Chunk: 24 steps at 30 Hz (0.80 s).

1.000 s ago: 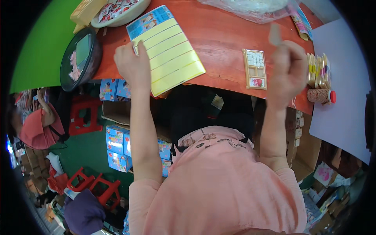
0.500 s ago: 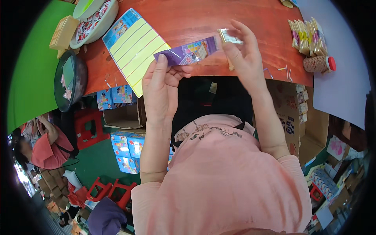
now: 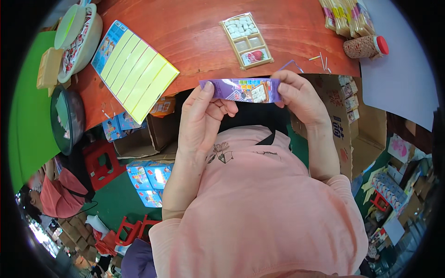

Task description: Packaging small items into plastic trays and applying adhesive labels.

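Observation:
Between my two hands stretches a flat, shiny purple printed packet, held level just off the table's near edge. My left hand pinches its left end, thumb on top. The right end is gripped by thumb and fingers of my right hand. Beyond the packet, a small compartment tray lies on the red-brown table. White pieces fill its far section, and a small sachet with a strawberry picture sits in the near one. To the left lies a sheet with yellow strips, overhanging the edge.
A pale basin of sachets and a dark bowl stand at the left. Bundled packs and a red-lidded jar are at the far right. Open cardboard boxes stand below the table. Another person sits at the left.
My right hand has set the tray down on the table and come back to take the packet's right end. The packet has moved right and slightly nearer, now level in both hands.

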Motion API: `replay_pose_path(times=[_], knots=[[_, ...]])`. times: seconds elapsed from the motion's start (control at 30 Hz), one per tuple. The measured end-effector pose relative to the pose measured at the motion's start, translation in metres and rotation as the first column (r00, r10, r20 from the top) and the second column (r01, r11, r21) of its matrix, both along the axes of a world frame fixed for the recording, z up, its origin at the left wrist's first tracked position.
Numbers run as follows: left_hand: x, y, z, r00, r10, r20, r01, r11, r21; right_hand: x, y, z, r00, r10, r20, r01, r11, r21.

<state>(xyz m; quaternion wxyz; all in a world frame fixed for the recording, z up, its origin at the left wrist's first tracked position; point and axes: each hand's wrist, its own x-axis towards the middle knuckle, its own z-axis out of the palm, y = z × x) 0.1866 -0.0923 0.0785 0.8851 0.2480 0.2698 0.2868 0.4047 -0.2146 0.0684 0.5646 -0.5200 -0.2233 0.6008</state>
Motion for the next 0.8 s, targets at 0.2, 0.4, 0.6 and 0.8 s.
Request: replay_pose_path(times=[0.2,0.4,0.6,0.8], knots=[[0.028,-0.009,0.0,0.864,0.191,-0.465,-0.069,0.961,0.266,0.015,0.0,-0.008,0.951,-0.179,0.253,0.185,0.983,0.0],[0.059,0.018,-0.011,0.829,0.246,-0.502,-0.036,0.92,0.391,0.038,0.048,-0.011,0.685,-0.23,0.691,0.212,0.971,0.113],[0.078,0.036,-0.018,0.8,0.287,-0.527,-0.06,0.912,0.405,0.049,0.079,-0.018,0.54,-0.349,0.765,0.224,0.937,0.269],[0.077,0.047,-0.023,0.791,0.3,-0.533,-0.077,0.913,0.4,0.054,0.085,-0.03,0.467,-0.279,0.839,0.152,0.96,0.235]])
